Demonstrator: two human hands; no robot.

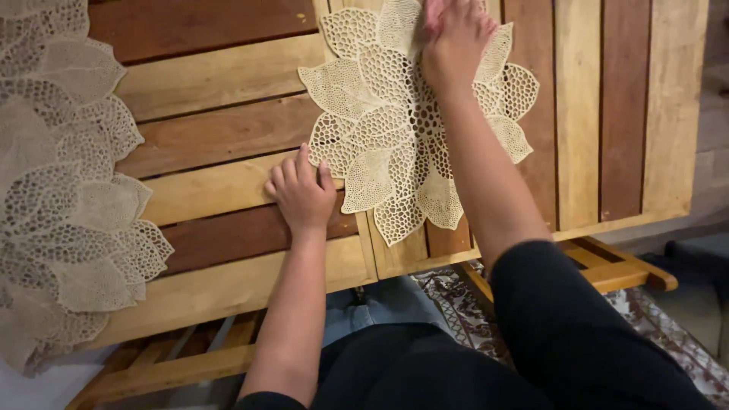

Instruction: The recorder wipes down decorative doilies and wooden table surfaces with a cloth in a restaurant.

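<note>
Wiping is underway: our right hand [456,42] presses a pink cloth [433,15], fingers together, on the cream lace leaf-shaped placemat [380,144]; left hand [301,193], fingers together, steadies its edge; the lower part looks unreached.

A slatted wooden table [228,137] fills most of the frame, its boards alternating pale and reddish-brown. A cream leaf-patterned lace placemat [395,129] lies flat at upper centre, and a second, larger lace mat [61,190] lies along the left edge, running out of frame.
</note>
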